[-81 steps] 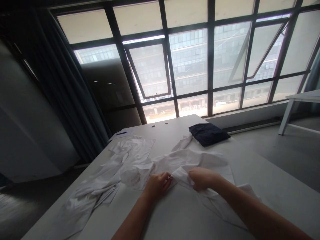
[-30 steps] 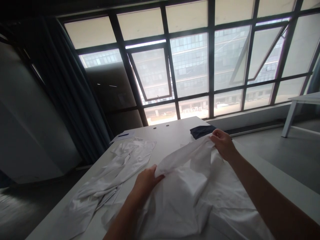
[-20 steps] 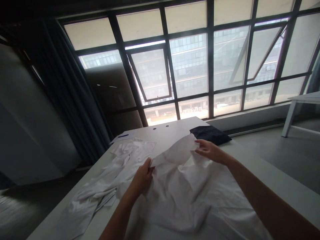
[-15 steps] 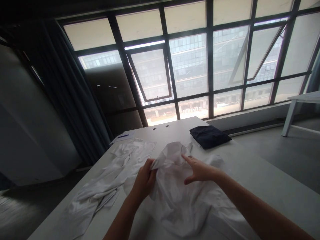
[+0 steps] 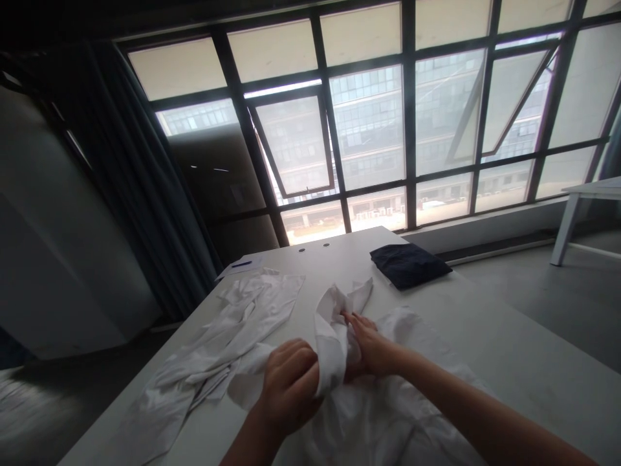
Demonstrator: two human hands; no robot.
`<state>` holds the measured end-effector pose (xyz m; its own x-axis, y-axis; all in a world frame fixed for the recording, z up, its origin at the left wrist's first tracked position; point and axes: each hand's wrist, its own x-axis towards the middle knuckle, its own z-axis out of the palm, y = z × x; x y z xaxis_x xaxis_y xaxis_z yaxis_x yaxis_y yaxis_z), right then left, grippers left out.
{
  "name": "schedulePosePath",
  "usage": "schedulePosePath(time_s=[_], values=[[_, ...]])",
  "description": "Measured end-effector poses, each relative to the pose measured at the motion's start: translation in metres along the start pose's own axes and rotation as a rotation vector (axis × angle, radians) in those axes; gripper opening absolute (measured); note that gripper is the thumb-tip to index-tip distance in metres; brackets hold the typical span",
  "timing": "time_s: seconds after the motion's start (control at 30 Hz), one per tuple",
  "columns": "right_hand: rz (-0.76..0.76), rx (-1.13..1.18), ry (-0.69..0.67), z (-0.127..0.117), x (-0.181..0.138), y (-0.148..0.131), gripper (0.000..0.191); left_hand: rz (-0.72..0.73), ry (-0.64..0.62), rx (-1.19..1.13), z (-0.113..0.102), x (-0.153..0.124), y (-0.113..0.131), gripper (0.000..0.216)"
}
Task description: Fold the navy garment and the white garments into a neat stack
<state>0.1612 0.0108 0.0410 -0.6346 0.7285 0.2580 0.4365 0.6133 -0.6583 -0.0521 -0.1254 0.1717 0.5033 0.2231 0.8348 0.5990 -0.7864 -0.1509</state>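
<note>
A white shirt (image 5: 388,414) lies crumpled on the near part of the white table, its collar (image 5: 331,336) raised towards me. My left hand (image 5: 291,385) is closed in a fist around the collar's left end. On the other side, my right hand (image 5: 371,346) grips the collar's inner fold, fingertips pressed into the cloth and thumb hidden under it. One collar point stands up beyond the right fingers. Left of the shirt, close to my left hand, a second white garment (image 5: 228,349) is spread in loose folds.
A folded dark blue cloth (image 5: 410,264) rests at the table's (image 5: 524,369) far right edge. Paper with a blue pen (image 5: 241,264) lies at the far left corner. Beyond are a dark curtain (image 5: 140,188), large windows and another white table (image 5: 594,189) at right.
My left hand has come lower and nearer, pulling the collar with it. The right hand, spread open before, has closed on the cloth. The collar now stands folded upright.
</note>
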Motion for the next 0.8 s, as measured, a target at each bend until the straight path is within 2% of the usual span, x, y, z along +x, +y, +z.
schedulePosePath(time_s=[0.07, 0.1, 0.17, 0.2, 0.23, 0.3, 0.4, 0.5, 0.6, 0.67, 0.77, 0.8], values=[[-0.041, 0.034, -0.036, -0.001, 0.0, -0.001, 0.12, 0.023, -0.005, 0.014, -0.001, 0.002, 0.004, 0.014], [-0.061, 0.037, -0.065, -0.002, 0.0, -0.002, 0.098, 0.023, -0.007, 0.02, -0.001, 0.002, 0.003, 0.014], [-0.088, -0.016, -0.087, -0.007, 0.002, -0.004, 0.04, 0.005, -0.002, 0.033, 0.001, -0.003, -0.006, 0.012], [-0.094, -0.061, -0.061, -0.011, 0.003, -0.004, 0.021, -0.031, -0.016, 0.045, 0.001, -0.006, -0.014, 0.013], [-0.092, -0.103, -0.012, -0.016, 0.004, -0.004, 0.017, -0.091, -0.047, 0.063, 0.001, -0.009, -0.023, 0.015], [-0.078, -0.145, 0.109, -0.031, 0.007, -0.002, 0.021, -0.286, -0.174, 0.107, -0.003, -0.015, -0.043, 0.028], [-0.042, -0.104, 0.314, -0.059, 0.01, 0.004, 0.024, -0.637, -0.475, 0.158, -0.01, -0.02, -0.071, 0.052], [-0.004, -0.035, 0.507, -0.085, 0.01, 0.005, 0.023, -0.834, -0.691, 0.128, -0.008, -0.023, -0.084, 0.05], [0.036, 0.002, 0.657, -0.101, 0.007, -0.004, 0.021, -0.82, -0.806, 0.015, 0.018, -0.033, -0.074, 0.033], [0.057, 0.023, 0.714, -0.106, 0.004, -0.012, 0.019, -0.727, -0.858, -0.047, 0.045, -0.045, -0.06, 0.036], [0.052, 0.033, 0.714, -0.113, 0.001, -0.022, 0.018, -0.614, -0.912, -0.116, 0.083, -0.066, -0.041, 0.081], [0.046, 0.035, 0.699, -0.116, 0.0, -0.024, 0.018, -0.595, -0.926, -0.154, 0.092, -0.072, -0.038, 0.089]])
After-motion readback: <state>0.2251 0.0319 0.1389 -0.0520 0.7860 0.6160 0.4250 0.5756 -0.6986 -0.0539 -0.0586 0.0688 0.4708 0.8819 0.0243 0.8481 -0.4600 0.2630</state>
